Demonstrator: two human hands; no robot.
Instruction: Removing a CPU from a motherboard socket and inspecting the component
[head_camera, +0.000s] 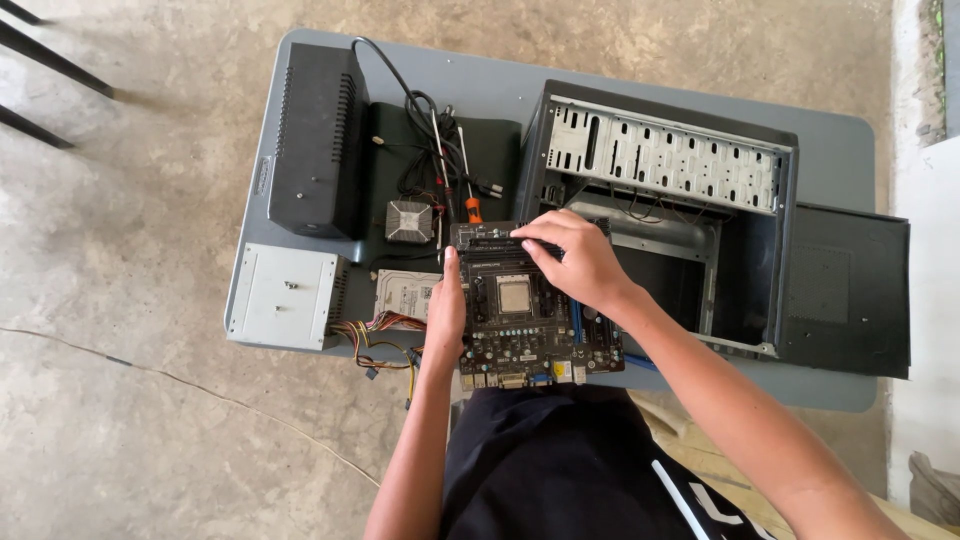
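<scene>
Here I am steadying the motherboard (525, 310) on the desk (500, 90), left hand (445, 310) flat along its edge, right hand (575, 260) fingers seemingly pinched on a dark memory stick (490, 237). Stiff, light, fragile; edges are safest to grip.

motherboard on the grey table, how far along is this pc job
Done: the black computer case lies open and hollow, its dark side panel off beside it.

In hand: the dark green motherboard sits outside the case; the left hand steadies its edge and the right hand presses near its top.

Left: the silver finned cooler, grey hard drive and silver power supply box lie loose on the table.
</scene>
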